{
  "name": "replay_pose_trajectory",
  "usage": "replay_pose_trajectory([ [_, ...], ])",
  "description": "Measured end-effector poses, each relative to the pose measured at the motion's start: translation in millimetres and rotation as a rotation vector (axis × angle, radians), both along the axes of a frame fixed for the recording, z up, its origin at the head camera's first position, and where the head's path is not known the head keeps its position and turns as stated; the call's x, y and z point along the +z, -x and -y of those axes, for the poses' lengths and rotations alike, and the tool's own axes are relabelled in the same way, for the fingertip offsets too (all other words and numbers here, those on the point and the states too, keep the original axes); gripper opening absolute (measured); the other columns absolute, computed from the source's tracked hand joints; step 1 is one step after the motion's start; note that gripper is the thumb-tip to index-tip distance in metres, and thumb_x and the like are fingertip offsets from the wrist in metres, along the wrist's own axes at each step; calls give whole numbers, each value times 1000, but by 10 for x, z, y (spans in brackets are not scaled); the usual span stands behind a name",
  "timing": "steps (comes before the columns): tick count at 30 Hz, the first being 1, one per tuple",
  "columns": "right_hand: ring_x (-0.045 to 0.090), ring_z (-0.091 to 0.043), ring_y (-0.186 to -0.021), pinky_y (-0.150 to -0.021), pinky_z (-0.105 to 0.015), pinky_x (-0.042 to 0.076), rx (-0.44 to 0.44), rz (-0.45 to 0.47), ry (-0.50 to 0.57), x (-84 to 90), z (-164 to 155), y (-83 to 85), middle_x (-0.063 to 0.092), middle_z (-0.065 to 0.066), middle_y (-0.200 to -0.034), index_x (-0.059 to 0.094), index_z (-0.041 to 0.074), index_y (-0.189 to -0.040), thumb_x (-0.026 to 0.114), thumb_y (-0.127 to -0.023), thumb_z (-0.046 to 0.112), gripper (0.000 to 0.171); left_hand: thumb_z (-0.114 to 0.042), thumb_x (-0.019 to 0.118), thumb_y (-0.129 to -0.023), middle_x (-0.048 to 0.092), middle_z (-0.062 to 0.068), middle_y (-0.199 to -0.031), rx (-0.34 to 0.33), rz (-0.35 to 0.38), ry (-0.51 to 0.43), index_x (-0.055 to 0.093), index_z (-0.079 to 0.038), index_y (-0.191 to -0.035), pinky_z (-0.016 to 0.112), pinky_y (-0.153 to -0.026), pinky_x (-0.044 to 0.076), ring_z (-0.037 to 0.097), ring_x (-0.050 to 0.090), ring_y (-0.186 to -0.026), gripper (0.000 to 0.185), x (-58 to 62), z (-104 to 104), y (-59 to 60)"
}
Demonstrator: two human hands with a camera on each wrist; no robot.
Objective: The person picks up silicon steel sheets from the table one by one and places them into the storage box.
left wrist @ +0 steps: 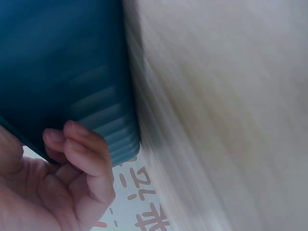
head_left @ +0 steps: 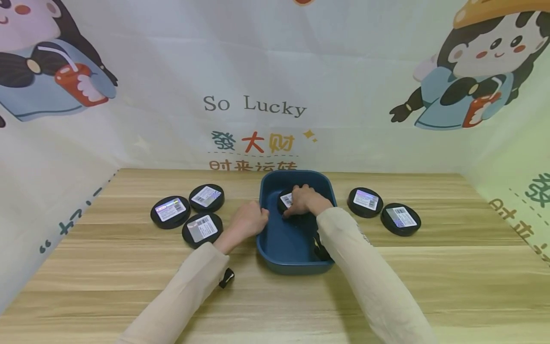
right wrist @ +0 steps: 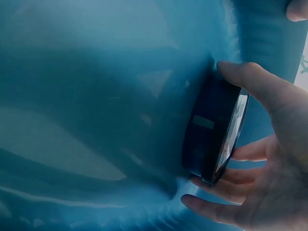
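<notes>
A deep blue plastic bin point(head_left: 281, 246) stands on the wooden table. My left hand point(head_left: 248, 220) pinches its left rim, thumb over the edge and fingers curled against the outer wall point(left wrist: 72, 57). Inside the bin, toward its far end, my right hand point(head_left: 304, 200) holds a round black case point(right wrist: 211, 125) with a white label on its top. In the right wrist view the thumb grips one side of the case and fingers the opposite side, close over the bin floor point(right wrist: 72, 120). The palm hides part of the case in the head view.
Left of the bin lie three similar labelled round cases point(head_left: 202, 229) grouped together. Two more, a nearer case point(head_left: 365, 202) and a farther one point(head_left: 401, 219), lie to its right. A printed cloth backdrop point(head_left: 258, 57) rises behind the table point(head_left: 275, 310) and along both sides.
</notes>
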State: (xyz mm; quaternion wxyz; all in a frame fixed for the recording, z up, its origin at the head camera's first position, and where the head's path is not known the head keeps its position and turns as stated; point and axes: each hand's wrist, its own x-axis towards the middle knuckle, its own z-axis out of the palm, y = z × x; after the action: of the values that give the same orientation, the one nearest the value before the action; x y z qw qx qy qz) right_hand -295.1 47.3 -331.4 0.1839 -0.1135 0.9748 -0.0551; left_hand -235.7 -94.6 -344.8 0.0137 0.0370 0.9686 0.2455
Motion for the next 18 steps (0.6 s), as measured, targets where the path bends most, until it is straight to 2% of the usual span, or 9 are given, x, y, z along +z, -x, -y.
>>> replay_pose_trajectory([
  [6,45,-30,-101,-87,-40,38,15,-19,0,-4,-11,-5,44,-20,-111,36,-3,-126,66,-74,43,75,-17,44,-85,51,11,-66,6,6,6,47,-8,-58,29,-49,35,21,48,-56,29,1,-4,-7],
  [11,46,-28,-98,-85,-39,40,38,1,12,44,-53,-19,44,-19,-110,37,-4,-124,65,-73,47,78,-17,44,-84,53,13,-70,9,0,5,50,-6,-60,31,-51,38,22,49,-58,28,9,-4,-13],
  [18,46,-25,-98,-85,-37,39,99,-1,-2,215,-122,-29,50,-15,-108,48,-3,-116,54,-81,50,64,-17,44,-84,53,14,-70,4,-20,-1,51,-5,-60,32,-52,39,23,49,-58,27,11,2,-17],
])
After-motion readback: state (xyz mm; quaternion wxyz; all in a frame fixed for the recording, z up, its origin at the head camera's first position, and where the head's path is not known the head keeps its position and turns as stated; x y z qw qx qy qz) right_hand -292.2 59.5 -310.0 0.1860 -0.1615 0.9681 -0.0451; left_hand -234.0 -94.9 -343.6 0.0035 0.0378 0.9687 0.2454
